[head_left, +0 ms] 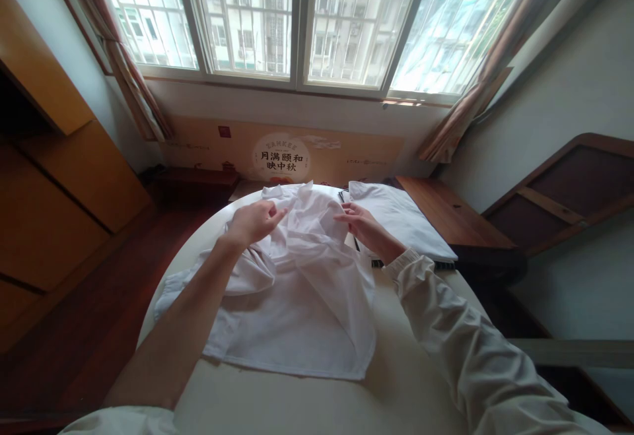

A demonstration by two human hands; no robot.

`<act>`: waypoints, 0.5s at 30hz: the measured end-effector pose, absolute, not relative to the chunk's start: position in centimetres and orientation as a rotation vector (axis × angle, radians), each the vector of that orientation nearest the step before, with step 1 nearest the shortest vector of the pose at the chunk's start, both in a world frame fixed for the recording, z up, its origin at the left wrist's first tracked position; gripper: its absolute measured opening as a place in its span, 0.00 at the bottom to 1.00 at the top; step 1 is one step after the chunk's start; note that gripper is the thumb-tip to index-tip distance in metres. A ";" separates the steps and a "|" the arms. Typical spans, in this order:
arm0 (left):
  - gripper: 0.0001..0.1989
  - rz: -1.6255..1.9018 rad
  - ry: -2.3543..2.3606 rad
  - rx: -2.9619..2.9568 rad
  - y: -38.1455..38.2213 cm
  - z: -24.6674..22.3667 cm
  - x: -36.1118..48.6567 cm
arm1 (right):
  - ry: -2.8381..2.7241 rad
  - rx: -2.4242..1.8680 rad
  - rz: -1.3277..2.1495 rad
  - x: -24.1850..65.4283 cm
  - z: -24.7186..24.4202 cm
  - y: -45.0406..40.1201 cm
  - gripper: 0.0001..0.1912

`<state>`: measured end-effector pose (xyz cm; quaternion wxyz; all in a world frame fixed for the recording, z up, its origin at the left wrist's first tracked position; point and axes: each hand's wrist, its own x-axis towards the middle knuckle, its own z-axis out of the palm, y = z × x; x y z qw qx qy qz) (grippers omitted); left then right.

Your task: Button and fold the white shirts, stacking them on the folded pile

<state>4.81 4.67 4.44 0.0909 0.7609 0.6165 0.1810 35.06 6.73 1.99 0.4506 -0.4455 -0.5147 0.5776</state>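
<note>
A white garment lies crumpled on the round pale table, its lower hem spread toward me and its far part bunched up. My left hand is over the garment's upper left part, fingers curled and pressed together on the cloth. On the other side, my right hand pinches the garment's upper right edge between thumb and fingers. Some folds of cloth hang between the two hands.
A folded white cloth rests on a dark-edged item at the table's right. Beyond it stands a brown wooden surface. A printed beige panel is under the barred window, and orange cabinets stand at the left.
</note>
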 end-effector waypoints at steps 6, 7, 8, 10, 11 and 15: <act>0.19 0.647 0.924 2.398 3.3 3.2 8.9 | -1.284 -1.036 1.399 34.8 0.2 5.6 0.29; 0.17 0.593 0.880 2.380 3.4 2.7 8.9 | -1.282 -1.061 1.373 35.0 -0.1 5.6 0.29; 0.14 0.549 0.879 2.365 3.6 2.2 8.7 | -1.295 -1.089 1.337 35.3 -0.4 5.7 0.28; 0.09 0.475 0.956 2.352 4.2 1.5 7.7 | -1.368 -1.152 1.222 36.1 -0.6 6.0 0.26; 0.08 0.440 1.011 2.358 4.5 1.3 7.0 | -1.412 -1.185 1.147 36.6 -0.4 6.3 0.25; 0.10 0.285 1.168 2.372 5.4 1.0 4.6 | -1.380 -1.245 0.780 38.2 0.8 7.6 0.25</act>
